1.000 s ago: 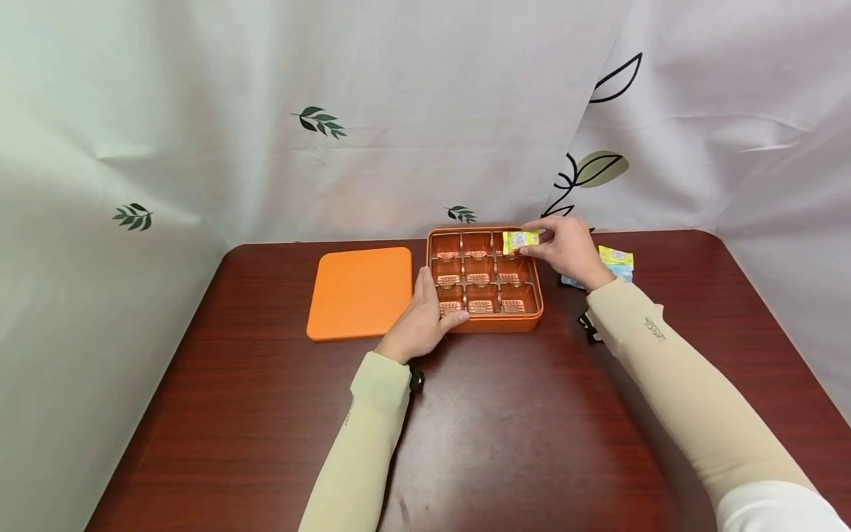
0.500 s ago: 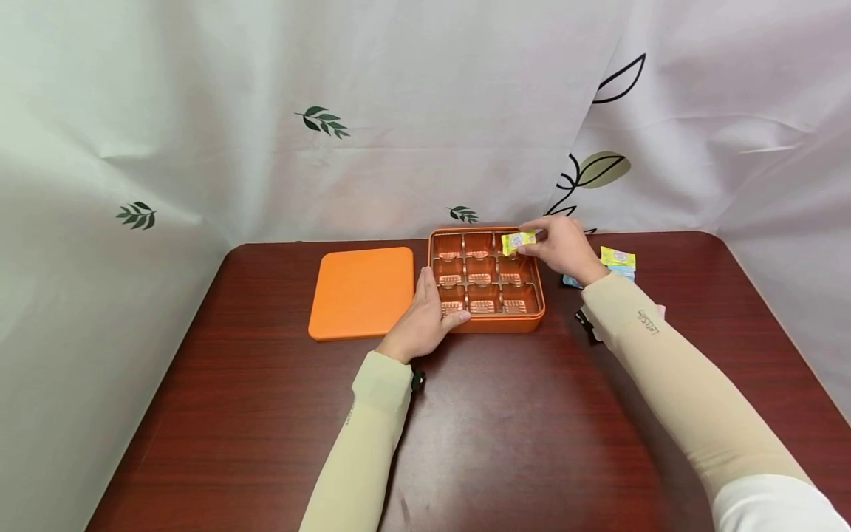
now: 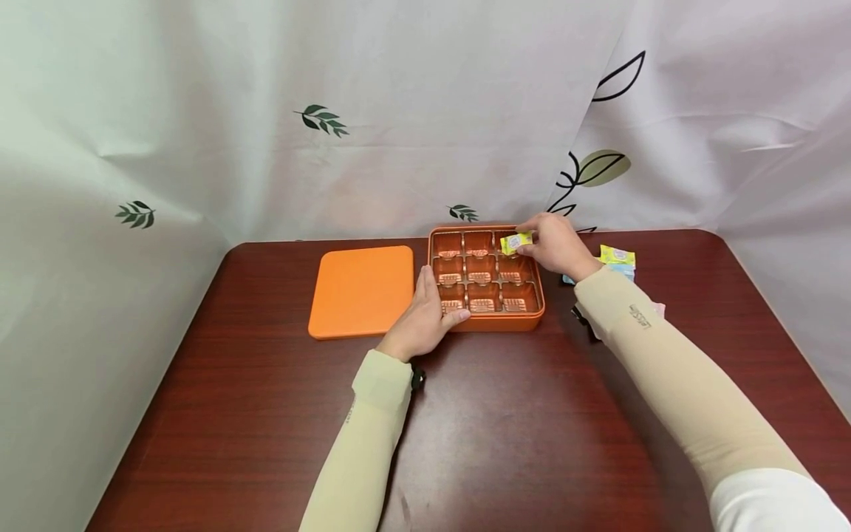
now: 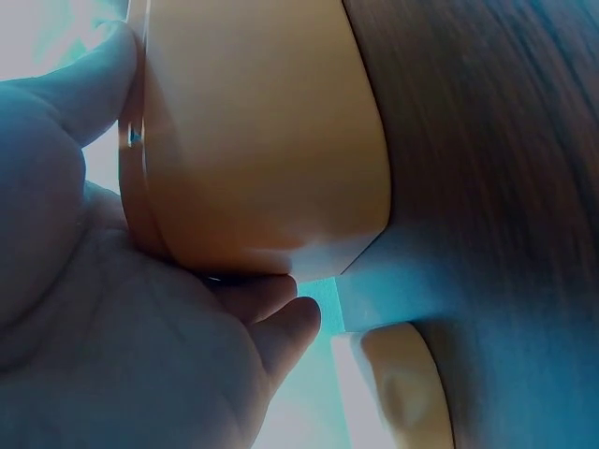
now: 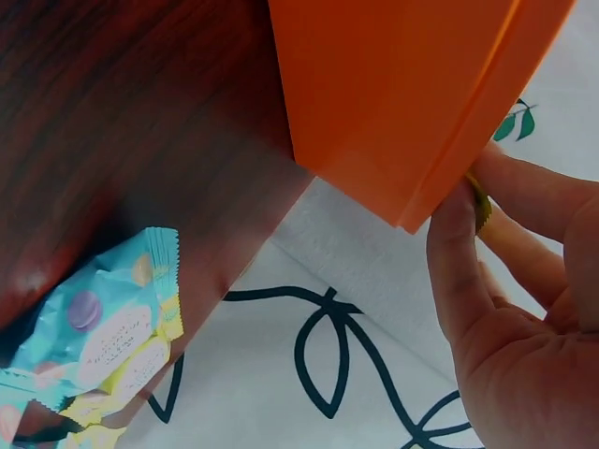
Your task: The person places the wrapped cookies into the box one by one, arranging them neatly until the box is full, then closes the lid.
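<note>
An orange box (image 3: pixel 492 324) with a clear insert of several square compartments stands at the back of the table. My left hand (image 3: pixel 417 318) rests against its near left corner, fingers straight along the left side and thumb at the front rim. In the left wrist view, the thumb lies over the rim of the box (image 4: pixel 262 131). My right hand (image 3: pixel 557 242) pinches a yellow-wrapped candy (image 3: pixel 515 243) over the far right compartment. From the right wrist, only a sliver of that candy (image 5: pixel 481 206) shows between the fingers, beside the box rim.
The flat orange lid (image 3: pixel 362 292) lies left of the box. Right of the box, partly behind the right forearm, lie a yellow candy packet (image 3: pixel 617 256), a blue candy packet (image 5: pixel 89 313) and a pink one (image 3: pixel 659 309). A white patterned curtain (image 3: pixel 399 148) hangs behind the table.
My right hand has shifted slightly left and down with the yellow candy, farther over the far right compartment. The left hand keeps its place on the box.
</note>
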Available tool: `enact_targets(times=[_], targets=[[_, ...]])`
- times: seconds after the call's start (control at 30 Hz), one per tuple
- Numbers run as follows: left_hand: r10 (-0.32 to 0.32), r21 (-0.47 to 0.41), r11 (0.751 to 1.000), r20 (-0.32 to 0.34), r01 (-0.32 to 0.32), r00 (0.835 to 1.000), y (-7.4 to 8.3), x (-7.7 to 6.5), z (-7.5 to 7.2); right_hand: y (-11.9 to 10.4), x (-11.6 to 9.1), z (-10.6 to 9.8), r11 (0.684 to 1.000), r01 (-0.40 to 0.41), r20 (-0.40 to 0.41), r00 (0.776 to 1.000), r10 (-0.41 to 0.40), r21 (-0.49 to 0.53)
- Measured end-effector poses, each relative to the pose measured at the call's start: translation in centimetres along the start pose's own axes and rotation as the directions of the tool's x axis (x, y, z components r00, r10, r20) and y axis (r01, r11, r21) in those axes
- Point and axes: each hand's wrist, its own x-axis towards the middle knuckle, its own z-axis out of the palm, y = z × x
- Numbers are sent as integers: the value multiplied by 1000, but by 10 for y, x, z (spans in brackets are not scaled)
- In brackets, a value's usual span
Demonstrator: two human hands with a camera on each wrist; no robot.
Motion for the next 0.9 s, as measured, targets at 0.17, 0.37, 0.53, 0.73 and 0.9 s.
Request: enact_targets(times=[0.17,0.37,0.53,0.73,0.9], targets=[[-6,8,1000,3,6,1000,0,1,0,-1,5,3,998,27,-2,1000,-27,-50],[-5,3,1000,4,5,1000,1,1,0,-4,9,6,996,55,10,998,-54,-74],[-6,12,1000,5,6,1000,3,1,-1,-7,11,7,995,53,33,998,-51,-84],[-10,17,1000,9,10,1000,3,1,-1,-9,13,9,992,78,66,995,-72,-99],[-14,15,1000,11,14,1000,1,1,0,-11,15,11,992,79,78,994,-72,-98]])
